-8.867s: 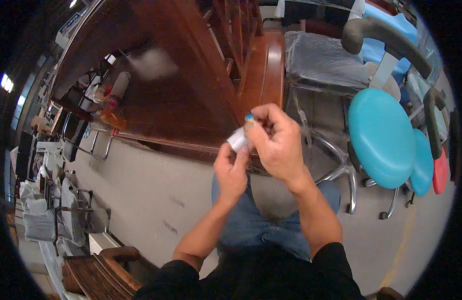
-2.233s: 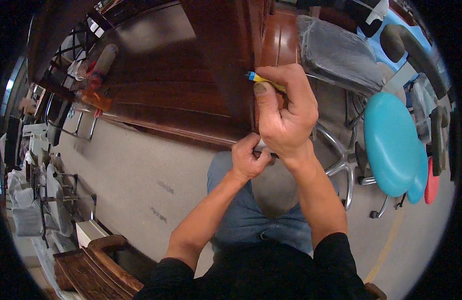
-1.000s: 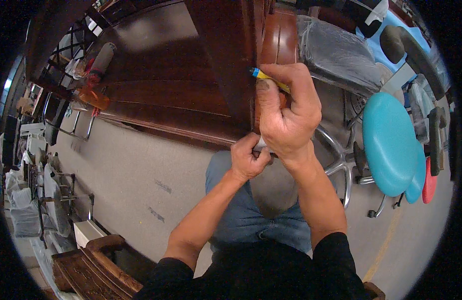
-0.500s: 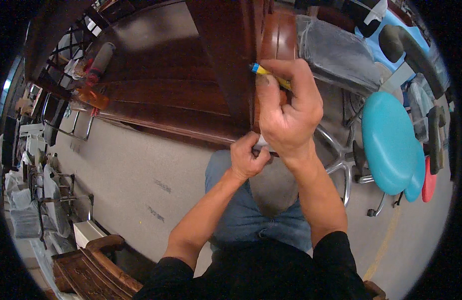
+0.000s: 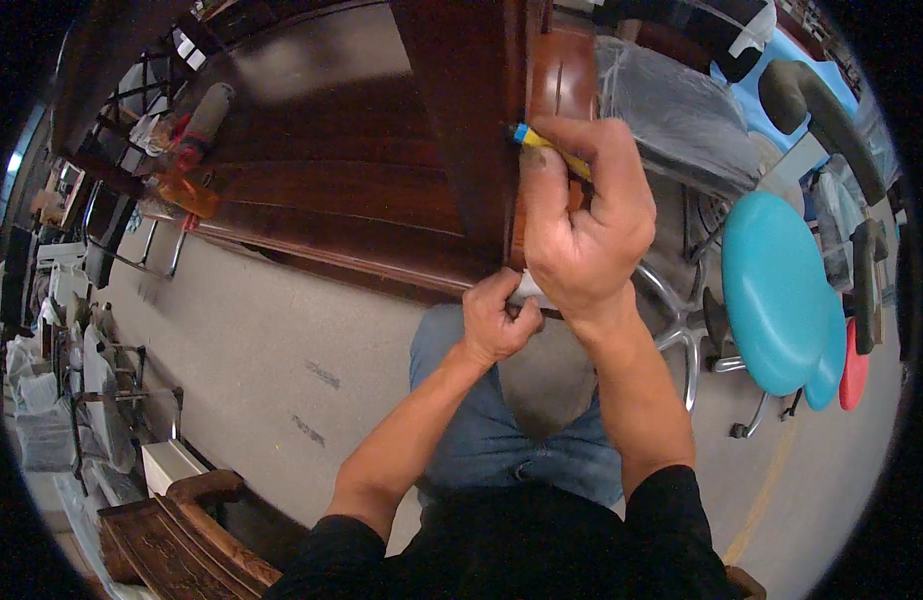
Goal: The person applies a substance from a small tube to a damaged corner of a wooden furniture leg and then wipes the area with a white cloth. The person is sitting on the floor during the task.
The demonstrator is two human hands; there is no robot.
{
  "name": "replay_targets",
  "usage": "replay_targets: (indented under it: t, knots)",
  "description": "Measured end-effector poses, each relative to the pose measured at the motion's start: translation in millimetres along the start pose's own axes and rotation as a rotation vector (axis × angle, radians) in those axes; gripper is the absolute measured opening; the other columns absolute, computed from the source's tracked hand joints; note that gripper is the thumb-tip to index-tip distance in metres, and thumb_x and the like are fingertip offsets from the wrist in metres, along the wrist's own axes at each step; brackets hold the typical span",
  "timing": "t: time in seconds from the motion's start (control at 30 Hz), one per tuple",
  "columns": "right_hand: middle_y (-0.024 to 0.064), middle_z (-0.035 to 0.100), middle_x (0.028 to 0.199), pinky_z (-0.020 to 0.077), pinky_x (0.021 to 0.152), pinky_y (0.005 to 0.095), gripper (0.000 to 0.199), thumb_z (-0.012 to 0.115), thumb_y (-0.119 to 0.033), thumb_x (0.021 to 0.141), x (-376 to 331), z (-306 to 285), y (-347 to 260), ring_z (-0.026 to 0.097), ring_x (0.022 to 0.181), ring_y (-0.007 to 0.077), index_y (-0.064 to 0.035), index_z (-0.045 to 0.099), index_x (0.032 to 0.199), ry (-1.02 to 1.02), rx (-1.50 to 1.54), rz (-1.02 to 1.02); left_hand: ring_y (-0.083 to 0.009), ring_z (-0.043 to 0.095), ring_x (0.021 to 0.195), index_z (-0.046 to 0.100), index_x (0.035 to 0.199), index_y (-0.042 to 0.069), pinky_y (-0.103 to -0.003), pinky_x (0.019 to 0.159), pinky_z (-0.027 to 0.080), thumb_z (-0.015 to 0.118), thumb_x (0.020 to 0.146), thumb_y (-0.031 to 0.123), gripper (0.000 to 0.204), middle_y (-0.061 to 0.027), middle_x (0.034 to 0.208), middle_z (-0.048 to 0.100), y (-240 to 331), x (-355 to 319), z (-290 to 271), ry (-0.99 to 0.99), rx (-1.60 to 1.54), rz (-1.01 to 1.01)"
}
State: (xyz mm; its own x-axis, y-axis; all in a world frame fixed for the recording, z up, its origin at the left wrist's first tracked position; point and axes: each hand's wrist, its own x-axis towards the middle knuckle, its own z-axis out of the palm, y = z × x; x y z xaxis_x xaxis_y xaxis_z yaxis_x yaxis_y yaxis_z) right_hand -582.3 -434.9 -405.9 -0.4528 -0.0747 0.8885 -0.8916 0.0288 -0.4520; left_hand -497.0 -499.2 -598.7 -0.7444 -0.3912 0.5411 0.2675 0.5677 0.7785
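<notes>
My right hand [image 5: 593, 225] is closed in a pinch around a yellow marker pen [image 5: 529, 139] with a blue end. The pen's dark tip points left, at the edge of an upright, dark red-brown wooden post [image 5: 451, 110]; whether it touches the wood I cannot tell. Lower down, my left hand [image 5: 498, 318] has its thumb and fingers closed on a crumpled white piece, cloth or paper [image 5: 528, 287], by the post's foot. That foot stands at the near right corner of a polished wooden seat [image 5: 331, 195]. My right hand partly covers the white piece.
Right of the post are a plastic-wrapped cushion [image 5: 671, 105], a chair's metal base [image 5: 689, 340] and a teal padded stool [image 5: 776, 290]. A grey roll [image 5: 209, 118] and an orange bottle [image 5: 186, 195] lie on the seat's left. Carved wooden furniture [image 5: 171, 540] stands at lower left.
The view has shifted slightly, so the post and seat appear a little farther right. Both hands keep nearly the same place on the furniture, holding the same things.
</notes>
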Motion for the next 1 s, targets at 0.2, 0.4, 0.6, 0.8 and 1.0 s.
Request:
replay_targets:
  t: [0.2, 0.4, 0.6, 0.8, 1.0]
  knots:
    - [0.0135, 0.062, 0.082, 0.0498, 0.063, 0.0384, 0.019, 0.070, 0.004, 0.076, -5, 0, 0, 0.061, 0.073, 0.0309, -0.0007, 0.065, 0.093, -0.008, -0.016, -0.001, -0.0272, 0.057, 0.052, 0.061, 0.082, 0.002, -0.035, 0.049, 0.045, 0.068, 0.072, 0.013, 0.016, -0.0147, 0.069, 0.056, 4, 1, -2, -0.012, -0.013, -0.030]
    - [0.0127, 0.064, 0.082, 0.0507, 0.063, 0.0397, 0.020, 0.072, 0.004, 0.073, 8, 3, -6, 0.061, 0.072, 0.0313, -0.0015, 0.066, 0.092, 0.013, -0.030, -0.103, -0.0295, 0.059, 0.057, 0.062, 0.083, 0.002, -0.037, 0.053, 0.046, 0.069, 0.073, 0.014, 0.017, -0.0149, 0.070, 0.057, 7, 3, -3, -0.004, 0.007, -0.024]
    - [0.0128, 0.062, 0.084, 0.0501, 0.066, 0.0308, 0.017, 0.072, 0.004, 0.080, 1, 5, -7, 0.062, 0.071, 0.0243, 0.0017, 0.067, 0.097, 0.003, -0.095, -0.132, -0.0314, 0.057, 0.057, 0.061, 0.082, 0.003, -0.039, 0.053, 0.046, 0.069, 0.073, 0.015, 0.017, -0.0154, 0.070, 0.056, 6, 3, -5, 0.007, -0.022, -0.007]
    - [0.0125, 0.063, 0.083, 0.0501, 0.065, 0.0311, 0.018, 0.072, 0.005, 0.079, -3, 5, -7, 0.063, 0.072, 0.0240, 0.0009, 0.067, 0.096, 0.005, -0.120, -0.130, -0.0298, 0.057, 0.056, 0.062, 0.081, 0.004, -0.038, 0.053, 0.046, 0.069, 0.073, 0.015, 0.016, -0.0143, 0.068, 0.056, 4, 1, -8, -0.028, -0.015, -0.018]
    - [0.0119, 0.063, 0.082, 0.0503, 0.065, 0.0310, 0.017, 0.072, 0.005, 0.079, 5, 8, -13, 0.063, 0.071, 0.0234, 0.0005, 0.067, 0.095, -0.011, -0.135, -0.133, -0.0286, 0.056, 0.054, 0.061, 0.080, 0.004, -0.038, 0.052, 0.045, 0.068, 0.072, 0.014, 0.014, -0.0133, 0.067, 0.055, 1, 2, -8, -0.022, -0.015, 0.004]
